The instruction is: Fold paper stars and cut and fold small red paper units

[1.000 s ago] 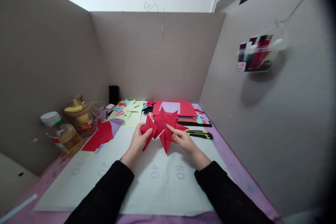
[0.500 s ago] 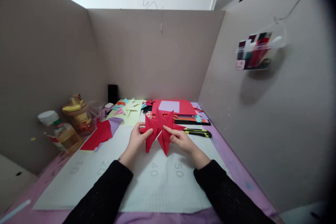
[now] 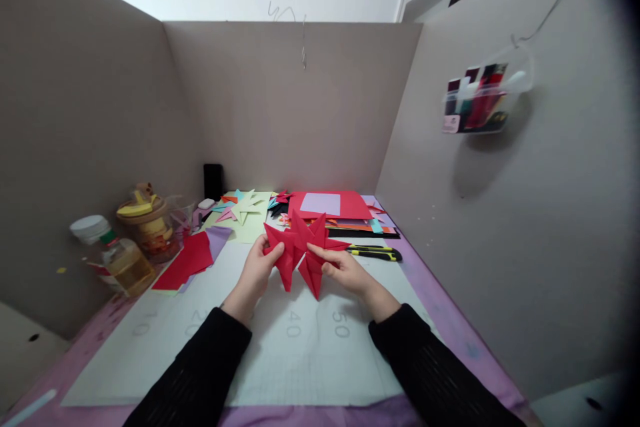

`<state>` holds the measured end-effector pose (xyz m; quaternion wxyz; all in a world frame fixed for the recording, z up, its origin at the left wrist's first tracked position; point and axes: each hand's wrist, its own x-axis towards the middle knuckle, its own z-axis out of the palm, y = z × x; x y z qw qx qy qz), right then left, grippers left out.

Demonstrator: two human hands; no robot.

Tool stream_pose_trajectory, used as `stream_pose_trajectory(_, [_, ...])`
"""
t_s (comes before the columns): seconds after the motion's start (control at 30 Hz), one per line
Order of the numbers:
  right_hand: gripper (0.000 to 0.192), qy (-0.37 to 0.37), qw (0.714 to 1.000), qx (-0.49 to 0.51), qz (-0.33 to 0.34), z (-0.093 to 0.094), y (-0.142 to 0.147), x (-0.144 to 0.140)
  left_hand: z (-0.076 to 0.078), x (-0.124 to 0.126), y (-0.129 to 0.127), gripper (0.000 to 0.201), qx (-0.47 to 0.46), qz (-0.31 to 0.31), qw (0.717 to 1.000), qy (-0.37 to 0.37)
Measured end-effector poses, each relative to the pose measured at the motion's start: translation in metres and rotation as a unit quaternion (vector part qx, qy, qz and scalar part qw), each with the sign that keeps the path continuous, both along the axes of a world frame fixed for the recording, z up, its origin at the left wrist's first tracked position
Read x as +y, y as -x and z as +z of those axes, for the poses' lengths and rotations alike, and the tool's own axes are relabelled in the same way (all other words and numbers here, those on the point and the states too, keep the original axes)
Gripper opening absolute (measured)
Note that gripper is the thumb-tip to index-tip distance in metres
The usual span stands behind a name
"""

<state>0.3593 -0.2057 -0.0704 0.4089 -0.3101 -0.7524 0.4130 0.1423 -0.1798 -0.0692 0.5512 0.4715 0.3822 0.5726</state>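
A red folded paper star (image 3: 311, 233) with several points is held up between my two hands, above the white mat (image 3: 300, 367). My left hand (image 3: 259, 267) grips its left side, thumb in front and fingers behind. On the right side, my right hand (image 3: 345, 270) pinches the paper, with its index finger laid across the front near the centre. A narrow gap shows between two of the lower points. The fingers behind the paper are hidden.
Behind the star lie a red sheet (image 3: 353, 205), paper stacks and a yellow-black utility knife (image 3: 375, 253). Pale folded stars (image 3: 246, 205) lie at back left. Red paper (image 3: 187, 260), a bottle (image 3: 127, 263) and a yellow-lidded cup (image 3: 150, 227) stand left. Grey panels (image 3: 290, 107) enclose the table.
The left part of the star has turned and shifted slightly left with my left hand. My right hand keeps its hold. The whole view has shifted a little.
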Motion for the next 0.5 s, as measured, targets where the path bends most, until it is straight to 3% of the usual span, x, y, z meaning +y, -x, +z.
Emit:
stream_pose_trajectory(0.27, [0.062,0.006,1.0,0.017,0.012,-0.0041,0.0018,0.0015,-0.0033,0.0031,-0.0015,0.036,0.13,0.045,0.989,-0.049])
stream_pose_trajectory(0.5, [0.068,0.014,1.0,0.018,0.018,-0.0038,0.0026,0.0012,0.003,0.0024,0.0028,0.031,0.114,-0.036,0.992,-0.03])
